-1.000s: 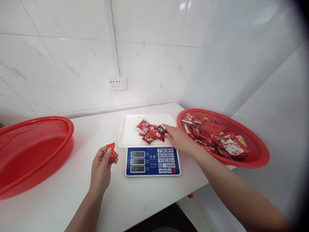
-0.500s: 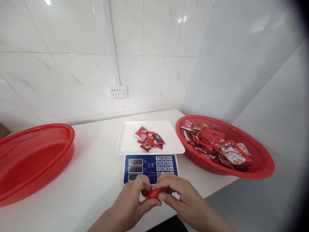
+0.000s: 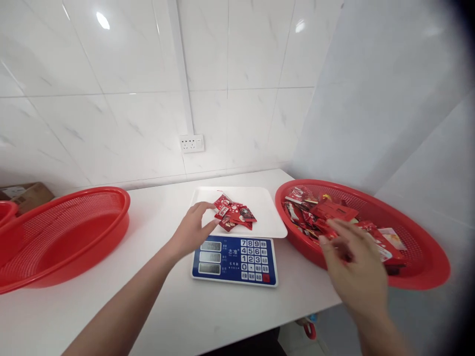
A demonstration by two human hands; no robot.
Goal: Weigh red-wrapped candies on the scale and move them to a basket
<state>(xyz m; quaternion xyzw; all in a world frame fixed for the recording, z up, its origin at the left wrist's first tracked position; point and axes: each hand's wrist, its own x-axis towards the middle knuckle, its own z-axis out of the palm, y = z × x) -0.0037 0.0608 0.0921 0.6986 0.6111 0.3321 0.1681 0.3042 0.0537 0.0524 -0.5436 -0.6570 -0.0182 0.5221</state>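
Note:
My left hand (image 3: 193,228) is at the left edge of the white weighing tray (image 3: 265,207). Its thumb and index finger are apart beside a small pile of red snack packets (image 3: 237,213), and I see nothing held between them. Whether the fingertips touch the pile is hard to tell. Below the tray is the scale's blue panel (image 3: 233,261) with number keys and small displays. Over the near rim of the right red basket (image 3: 419,267) hovers my right hand (image 3: 358,272), slightly blurred, fingers spread. Red packets (image 3: 334,210) fill that basket, partly hidden behind the hand.
Another red perforated basket (image 3: 89,242) stands on the left of the white table (image 3: 159,301), with a further red rim (image 3: 6,212) and a cardboard box (image 3: 33,198) beyond it. A socket (image 3: 192,143) is on the tiled wall. Something red (image 3: 309,330) lies below the table edge.
Both hands held a red packet together in front of the scale; now they are apart, left at the tray and right over the right basket. The view has shifted slightly left.

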